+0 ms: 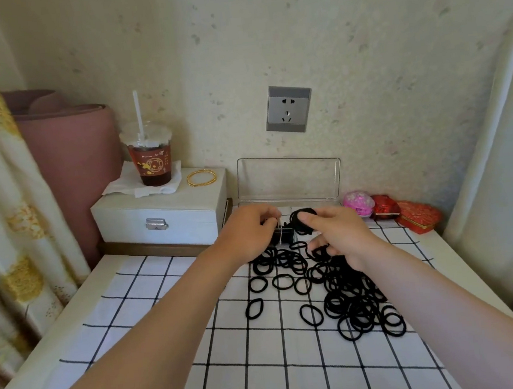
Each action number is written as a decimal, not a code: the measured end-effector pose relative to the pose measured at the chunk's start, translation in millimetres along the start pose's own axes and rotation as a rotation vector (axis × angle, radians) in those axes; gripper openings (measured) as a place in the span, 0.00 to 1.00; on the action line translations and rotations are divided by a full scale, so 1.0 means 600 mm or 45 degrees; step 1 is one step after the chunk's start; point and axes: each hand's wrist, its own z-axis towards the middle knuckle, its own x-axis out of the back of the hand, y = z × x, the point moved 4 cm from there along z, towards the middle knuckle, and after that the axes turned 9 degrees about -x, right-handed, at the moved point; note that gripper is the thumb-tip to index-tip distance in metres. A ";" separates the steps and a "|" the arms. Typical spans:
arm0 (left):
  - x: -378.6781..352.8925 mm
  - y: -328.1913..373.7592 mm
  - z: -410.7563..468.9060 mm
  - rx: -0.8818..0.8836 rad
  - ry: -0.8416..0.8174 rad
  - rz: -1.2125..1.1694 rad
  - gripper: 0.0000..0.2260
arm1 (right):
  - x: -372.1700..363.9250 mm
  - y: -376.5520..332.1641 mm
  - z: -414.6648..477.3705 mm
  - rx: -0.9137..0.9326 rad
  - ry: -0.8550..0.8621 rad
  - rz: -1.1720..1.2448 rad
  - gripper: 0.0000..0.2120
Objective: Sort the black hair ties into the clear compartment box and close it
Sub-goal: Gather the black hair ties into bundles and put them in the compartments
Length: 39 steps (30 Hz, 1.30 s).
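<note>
A heap of black hair ties (349, 298) lies spread on the white checked cloth (155, 323), mostly right of centre. Behind it stands the clear compartment box (284, 237), its lid (288, 178) upright against the wall. Some ties lie in its compartments, largely hidden by my hands. My right hand (337, 236) pinches a small bunch of black ties (302, 221) over the box. My left hand (249, 232) hovers at the box's left part with curled fingers; whether it holds a tie is hidden.
A white jewellery case (160, 213) stands back left, bearing a drink cup with straw (151, 160) on a napkin and a gold bangle (201, 177). A pink pouch (359, 203) and red pouches (407, 214) sit back right. A curtain (3, 218) hangs left.
</note>
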 end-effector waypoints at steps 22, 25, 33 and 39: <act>-0.047 -0.089 0.066 -0.181 -0.164 0.502 0.28 | -0.086 -0.061 0.174 0.255 0.238 -1.497 0.06; -0.050 -0.090 0.064 -0.194 -0.179 0.563 0.27 | -0.088 -0.063 0.175 0.253 0.047 -1.545 0.08; -0.049 -0.089 0.064 -0.197 -0.168 0.567 0.28 | -0.055 -0.078 0.117 0.430 -0.071 -1.241 0.19; -0.046 -0.088 0.064 -0.226 -0.100 0.520 0.30 | -0.071 -0.033 0.111 0.575 -0.067 -1.783 0.20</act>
